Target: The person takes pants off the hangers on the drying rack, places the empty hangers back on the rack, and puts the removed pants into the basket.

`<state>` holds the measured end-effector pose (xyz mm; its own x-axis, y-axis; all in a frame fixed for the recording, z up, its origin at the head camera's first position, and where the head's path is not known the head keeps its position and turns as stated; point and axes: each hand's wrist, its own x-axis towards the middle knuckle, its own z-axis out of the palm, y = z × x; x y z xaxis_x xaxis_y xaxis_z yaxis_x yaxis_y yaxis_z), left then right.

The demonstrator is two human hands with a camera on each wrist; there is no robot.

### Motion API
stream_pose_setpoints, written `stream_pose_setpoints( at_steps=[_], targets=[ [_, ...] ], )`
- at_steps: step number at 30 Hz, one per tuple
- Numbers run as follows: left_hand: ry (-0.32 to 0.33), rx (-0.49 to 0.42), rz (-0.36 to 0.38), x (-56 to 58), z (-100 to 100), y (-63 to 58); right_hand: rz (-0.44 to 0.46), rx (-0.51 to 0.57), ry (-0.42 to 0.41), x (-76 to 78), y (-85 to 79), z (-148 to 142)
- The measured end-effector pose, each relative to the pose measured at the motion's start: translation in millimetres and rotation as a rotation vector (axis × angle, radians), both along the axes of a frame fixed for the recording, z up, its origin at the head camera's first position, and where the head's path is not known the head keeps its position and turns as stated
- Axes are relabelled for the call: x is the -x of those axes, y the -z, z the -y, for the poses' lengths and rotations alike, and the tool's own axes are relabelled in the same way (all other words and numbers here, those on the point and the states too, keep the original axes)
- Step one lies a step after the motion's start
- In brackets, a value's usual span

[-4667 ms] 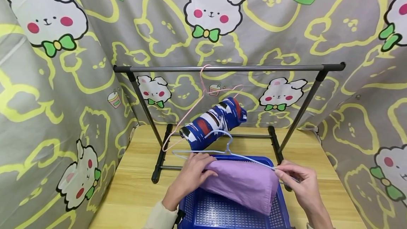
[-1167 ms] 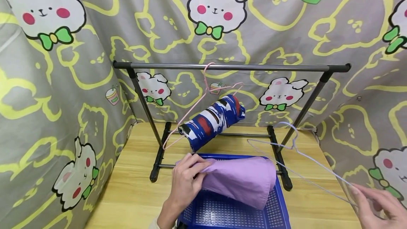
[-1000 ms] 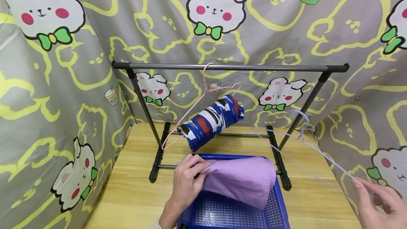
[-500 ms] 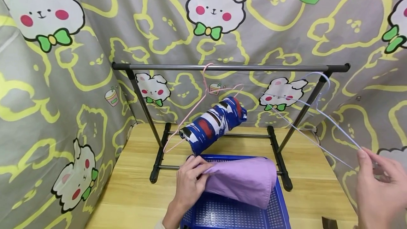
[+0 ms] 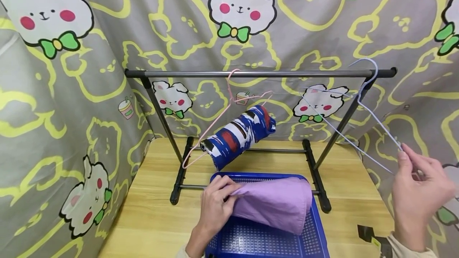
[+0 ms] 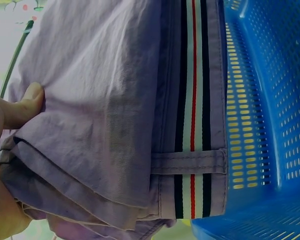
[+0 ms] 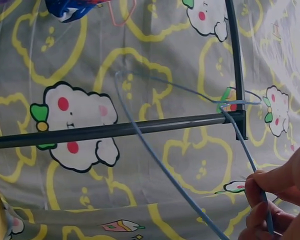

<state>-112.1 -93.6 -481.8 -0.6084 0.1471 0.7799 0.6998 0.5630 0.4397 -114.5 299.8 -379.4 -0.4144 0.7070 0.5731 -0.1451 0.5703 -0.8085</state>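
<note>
My left hand (image 5: 216, 200) grips one end of the folded purple trousers (image 5: 274, 202) over the blue basket (image 5: 319, 226). In the left wrist view the thumb presses on the cloth, and the trousers (image 6: 95, 100) show a belt loop and a striped waistband. Off to the right, my raised right hand (image 5: 419, 186) pinches a corner of a bare light-blue clothes hanger (image 5: 380, 124). Its hook rises above the rack's rail near the right end; whether they touch I cannot tell. The right wrist view also shows fingers curled round the hanger (image 7: 162, 167).
A dark clothes rack's rail (image 5: 287, 74) spans the wooden table (image 5: 143, 210). From it hangs a pink hanger (image 5: 215, 122) bearing a folded blue, white and red garment (image 5: 238, 136). A patterned curtain (image 5: 186, 19) encloses the back and sides.
My right hand first drew the blue hanger rightward away from the trousers, then raised it towards the rail's right end. The left hand stays on the trousers, nearly still over the last second.
</note>
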Motion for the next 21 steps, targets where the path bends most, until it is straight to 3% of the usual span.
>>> stream_pose_setpoints(
  at_steps=[5, 21],
  targets=[
    [-0.007, 0.003, 0.005, 0.4, -1, 1.2, 0.039, -0.069, 0.002, 0.7, 7.2, 1],
    [0.017, 0.039, -0.01, 2.9, -9, -0.8, 0.161, -0.067, -0.054, -14.8, 22.3, 7]
  ],
)
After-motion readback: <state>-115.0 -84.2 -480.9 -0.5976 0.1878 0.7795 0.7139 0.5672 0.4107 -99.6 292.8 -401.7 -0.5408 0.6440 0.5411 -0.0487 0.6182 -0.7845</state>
